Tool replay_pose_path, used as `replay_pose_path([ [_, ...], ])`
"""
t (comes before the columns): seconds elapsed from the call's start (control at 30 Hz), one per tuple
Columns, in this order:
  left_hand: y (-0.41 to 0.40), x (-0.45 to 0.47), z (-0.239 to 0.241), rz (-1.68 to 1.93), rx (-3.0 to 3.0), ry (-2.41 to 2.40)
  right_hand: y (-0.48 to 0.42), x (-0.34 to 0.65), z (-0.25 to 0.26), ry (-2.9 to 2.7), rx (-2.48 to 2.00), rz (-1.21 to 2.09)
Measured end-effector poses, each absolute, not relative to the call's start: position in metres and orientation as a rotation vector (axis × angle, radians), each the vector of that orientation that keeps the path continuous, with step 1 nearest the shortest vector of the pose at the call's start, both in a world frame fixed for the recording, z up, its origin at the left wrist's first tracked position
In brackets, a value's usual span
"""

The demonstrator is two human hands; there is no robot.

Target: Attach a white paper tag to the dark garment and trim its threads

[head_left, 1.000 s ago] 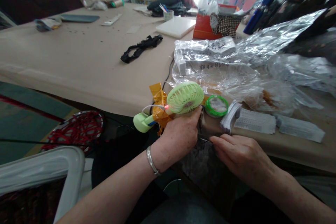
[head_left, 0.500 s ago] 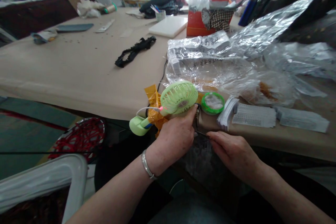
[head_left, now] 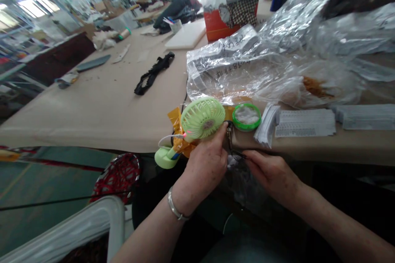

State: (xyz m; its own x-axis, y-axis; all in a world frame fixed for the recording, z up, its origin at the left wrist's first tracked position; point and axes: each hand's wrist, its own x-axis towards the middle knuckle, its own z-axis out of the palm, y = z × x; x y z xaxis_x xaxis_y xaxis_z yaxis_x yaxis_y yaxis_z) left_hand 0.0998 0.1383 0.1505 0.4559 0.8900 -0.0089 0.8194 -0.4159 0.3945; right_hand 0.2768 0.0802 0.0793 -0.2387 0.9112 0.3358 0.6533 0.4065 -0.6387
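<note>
My left hand (head_left: 205, 164) and my right hand (head_left: 271, 172) meet just below the front edge of the table (head_left: 92, 107). A crumpled clear plastic bag (head_left: 242, 181) hangs between them, and my left hand is closed on its top. My right thumb and forefinger pinch a thin dark piece (head_left: 238, 154) at the bag's mouth. A dark metal clip-like item (head_left: 230, 133) hangs at the table edge, touching my left fingertips. A green hand fan (head_left: 203, 117) with a red light stands taped right above my left hand.
A green ring (head_left: 246, 117) and stacks of printed paper labels (head_left: 304, 122) lie along the table edge. Behind them are clear plastic bags (head_left: 247, 70), a black fabric strip (head_left: 153, 73) and a red box (head_left: 216, 28). A red-wound basket (head_left: 119, 174) and a white rim (head_left: 77, 226) sit below left.
The view has tilted and shifted right. My hands have risen closer to the table edge and drawn together, and my right fingers now pinch the dark piece nearer my left hand.
</note>
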Motion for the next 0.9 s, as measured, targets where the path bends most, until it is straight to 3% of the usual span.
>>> replay_pose_path([
  [0.9,0.140,0.100,0.150,0.284,2.315,1.480,0.082,0.262,0.058,-1.737,-1.189,0.618],
])
